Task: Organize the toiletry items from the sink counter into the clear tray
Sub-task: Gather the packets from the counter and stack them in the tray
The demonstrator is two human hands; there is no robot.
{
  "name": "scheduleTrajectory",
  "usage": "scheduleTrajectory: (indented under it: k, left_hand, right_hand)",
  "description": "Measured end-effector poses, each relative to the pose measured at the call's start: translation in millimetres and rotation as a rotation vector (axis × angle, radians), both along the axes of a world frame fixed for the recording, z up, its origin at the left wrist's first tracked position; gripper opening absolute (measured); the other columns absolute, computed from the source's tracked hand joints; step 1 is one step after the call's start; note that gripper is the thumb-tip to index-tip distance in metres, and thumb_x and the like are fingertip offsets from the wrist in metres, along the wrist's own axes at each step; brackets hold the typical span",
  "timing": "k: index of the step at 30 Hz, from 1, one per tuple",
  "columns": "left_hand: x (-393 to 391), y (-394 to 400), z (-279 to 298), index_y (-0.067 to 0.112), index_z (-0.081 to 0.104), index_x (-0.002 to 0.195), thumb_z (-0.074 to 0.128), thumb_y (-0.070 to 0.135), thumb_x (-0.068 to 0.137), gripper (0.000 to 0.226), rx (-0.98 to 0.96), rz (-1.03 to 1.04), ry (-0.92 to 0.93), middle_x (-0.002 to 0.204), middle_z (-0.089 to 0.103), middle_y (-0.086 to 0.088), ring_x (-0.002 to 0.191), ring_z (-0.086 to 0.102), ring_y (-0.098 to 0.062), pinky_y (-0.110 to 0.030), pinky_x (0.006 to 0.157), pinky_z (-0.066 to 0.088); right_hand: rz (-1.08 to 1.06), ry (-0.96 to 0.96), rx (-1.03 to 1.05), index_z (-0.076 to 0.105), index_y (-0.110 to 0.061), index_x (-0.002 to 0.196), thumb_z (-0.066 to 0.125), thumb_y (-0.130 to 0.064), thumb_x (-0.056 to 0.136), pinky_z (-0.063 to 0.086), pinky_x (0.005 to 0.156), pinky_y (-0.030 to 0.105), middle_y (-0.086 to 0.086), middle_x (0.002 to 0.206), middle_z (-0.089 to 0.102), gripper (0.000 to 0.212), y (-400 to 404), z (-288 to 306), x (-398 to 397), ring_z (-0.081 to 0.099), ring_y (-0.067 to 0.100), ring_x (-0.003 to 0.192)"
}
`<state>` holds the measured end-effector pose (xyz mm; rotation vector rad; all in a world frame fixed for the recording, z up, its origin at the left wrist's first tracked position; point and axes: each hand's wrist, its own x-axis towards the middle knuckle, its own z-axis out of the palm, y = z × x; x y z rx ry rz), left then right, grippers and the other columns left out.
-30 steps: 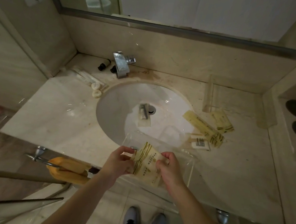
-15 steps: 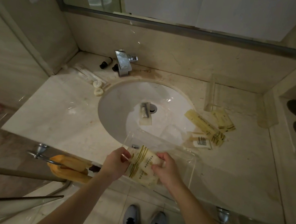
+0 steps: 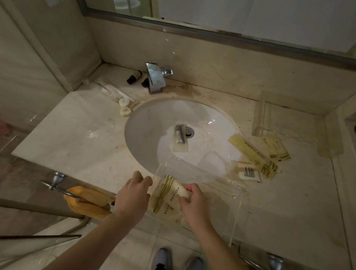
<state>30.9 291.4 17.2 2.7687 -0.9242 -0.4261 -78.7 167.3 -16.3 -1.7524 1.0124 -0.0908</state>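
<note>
A clear tray (image 3: 238,210) sits at the counter's front edge, partly overhanging the floor. My right hand (image 3: 191,205) is shut on a yellow striped packet (image 3: 174,189), holding it inside the tray on top of other yellow packets (image 3: 163,207). My left hand (image 3: 133,197) curls around the tray's left wall. Loose on the counter are two yellow packets (image 3: 252,152) (image 3: 276,147) and a white sachet (image 3: 250,174) to the right of the sink. Two round soaps (image 3: 124,105), long wrapped packets (image 3: 110,91) and two dark-capped bottles (image 3: 134,77) lie at the back left.
A small tube in a packet (image 3: 179,136) lies in the basin (image 3: 147,132) beside the drain. The chrome faucet (image 3: 155,78) stands behind it. A clear acrylic holder (image 3: 259,119) stands at the back right. An orange towel (image 3: 88,201) hangs on a rail below the counter.
My left hand has let go of the yellow packet and moved left to the tray's wall. My right hand has pushed the packet lower into the tray.
</note>
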Motion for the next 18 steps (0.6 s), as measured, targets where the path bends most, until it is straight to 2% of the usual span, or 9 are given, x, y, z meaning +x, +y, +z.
scheduleTrajectory:
  k: [4,6,9,11,14,16,18]
  left_hand:
    - [4.9,1.9,-6.1,0.022,0.054,0.11,0.063,0.021,0.085,0.027,-0.063,0.149,0.145,0.104,0.062,0.0,0.084,0.061,-0.017,-0.029,0.069,0.055]
    - [7.3,1.8,-8.2,0.021,0.055,0.108,0.063,0.02,0.085,0.024,-0.073,0.161,0.176,0.096,0.065,0.001,0.079,0.06,-0.014,-0.024,0.062,0.05]
    - [8.2,1.2,-7.9,0.019,0.055,0.108,0.063,0.02,0.085,0.025,-0.077,0.138,0.184,0.096,0.063,0.001,0.078,0.057,-0.012,-0.017,0.058,0.04]
    - [5.8,0.3,-6.4,0.02,0.053,0.112,0.064,0.022,0.084,0.03,-0.069,0.133,0.175,0.103,0.059,0.001,0.084,0.057,-0.014,-0.02,0.063,0.045]
    - [1.4,1.6,-7.4,0.02,0.049,0.118,0.065,0.024,0.083,0.039,-0.085,0.119,0.11,0.116,0.049,0.001,0.102,0.055,-0.019,-0.028,0.078,0.052]
    - [-0.8,2.6,-7.5,0.02,0.05,0.119,0.063,0.026,0.083,0.039,-0.115,0.029,0.035,0.117,0.047,0.002,0.109,0.05,-0.017,-0.028,0.084,0.052]
    - [-2.5,0.6,-7.4,0.019,0.053,0.121,0.062,0.03,0.083,0.04,-0.147,-0.137,-0.01,0.118,0.049,0.003,0.11,0.048,-0.016,-0.027,0.087,0.05]
  right_hand:
    - [-0.027,-0.003,-0.024,0.057,-0.019,0.102,0.06,-0.011,0.086,0.054,0.066,0.026,0.0,0.1,0.066,0.018,8.9,-1.1,6.7,0.064,0.015,0.087]
    - [-0.018,-0.001,-0.022,0.057,-0.018,0.103,0.059,-0.012,0.087,0.052,0.063,0.023,0.0,0.098,0.065,0.017,13.0,-1.5,10.3,0.063,0.015,0.085]
    - [0.009,0.024,-0.063,0.057,-0.019,0.103,0.059,-0.015,0.088,0.043,0.054,0.018,-0.002,0.094,0.064,0.016,17.0,-3.0,13.2,0.061,0.014,0.081]
    - [0.005,0.042,-0.104,0.057,-0.022,0.101,0.059,-0.018,0.087,0.043,0.058,0.025,0.0,0.095,0.065,0.015,17.1,-6.3,13.7,0.061,0.017,0.082]
    - [-0.049,0.03,-0.09,0.058,-0.03,0.092,0.061,-0.021,0.082,0.051,0.066,0.033,0.001,0.091,0.062,0.014,12.3,-7.0,12.4,0.06,0.019,0.081]
    - [-0.128,-0.027,0.003,0.059,-0.025,0.088,0.06,-0.016,0.083,0.055,0.064,0.034,0.0,0.085,0.064,0.011,3.0,-3.3,7.5,0.062,0.018,0.076]
    - [-0.187,-0.065,0.085,0.061,-0.02,0.09,0.058,-0.012,0.085,0.056,0.062,0.035,0.001,0.089,0.067,0.01,-10.8,0.6,-1.4,0.065,0.017,0.078]
